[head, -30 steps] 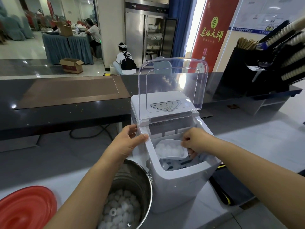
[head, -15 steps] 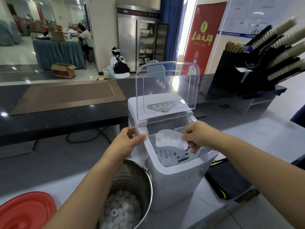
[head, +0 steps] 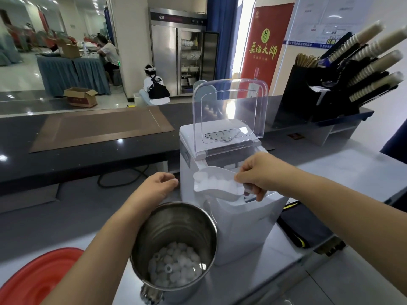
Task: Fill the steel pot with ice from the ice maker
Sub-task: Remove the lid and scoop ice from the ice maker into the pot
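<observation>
The steel pot (head: 189, 219) stands at the front of the counter, against the left side of the white ice maker (head: 242, 227). Ice cubes (head: 176, 265) cover its bottom. The ice maker's clear lid (head: 231, 111) is tipped up and open. My right hand (head: 262, 172) grips the handle of a white plastic scoop (head: 217, 186) heaped with ice, held over the left edge of the ice maker's bin, above and right of the pot. My left hand (head: 154, 190) hovers just behind the pot's rim with loosely curled fingers, holding nothing, close to the ice maker's left wall.
A red round lid (head: 37, 280) lies at the front left. A black rack of stacked paper cups (head: 343, 91) stands at the back right. A dark bag with a yellow stripe (head: 304, 230) lies right of the ice maker. A raised black counter (head: 88, 155) runs behind.
My right hand has lifted the ice-filled scoop out of the bin and carried it left toward the pot. My left hand has let go of the ice maker's corner.
</observation>
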Action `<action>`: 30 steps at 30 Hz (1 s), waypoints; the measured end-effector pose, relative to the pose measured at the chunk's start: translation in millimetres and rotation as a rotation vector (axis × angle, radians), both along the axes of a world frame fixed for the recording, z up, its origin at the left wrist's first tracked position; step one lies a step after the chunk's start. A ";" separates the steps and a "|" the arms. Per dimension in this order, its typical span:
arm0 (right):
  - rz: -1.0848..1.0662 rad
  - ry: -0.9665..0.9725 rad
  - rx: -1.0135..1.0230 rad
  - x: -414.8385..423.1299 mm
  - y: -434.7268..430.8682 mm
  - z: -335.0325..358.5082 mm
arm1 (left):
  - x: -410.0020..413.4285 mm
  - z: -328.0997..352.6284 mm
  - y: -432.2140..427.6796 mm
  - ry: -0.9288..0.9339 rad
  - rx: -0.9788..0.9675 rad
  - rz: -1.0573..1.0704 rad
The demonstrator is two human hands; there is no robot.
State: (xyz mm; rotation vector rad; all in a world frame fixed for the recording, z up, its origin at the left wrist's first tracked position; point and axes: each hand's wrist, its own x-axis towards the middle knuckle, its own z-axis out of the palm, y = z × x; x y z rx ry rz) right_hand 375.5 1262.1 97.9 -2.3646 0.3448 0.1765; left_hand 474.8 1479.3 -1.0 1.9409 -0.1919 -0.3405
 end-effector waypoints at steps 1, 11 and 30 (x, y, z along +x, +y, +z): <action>0.010 0.007 -0.003 -2.5 6.8 -0.6 | -0.9 -2.1 6.4 0.007 0.000 0.007; 0.040 0.085 0.009 -22.0 59.0 -28.5 | -15.2 -22.0 42.2 0.053 0.073 -0.021; 0.184 0.243 -0.361 5.6 132.5 -98.8 | -26.4 -26.1 66.5 0.025 0.078 -0.038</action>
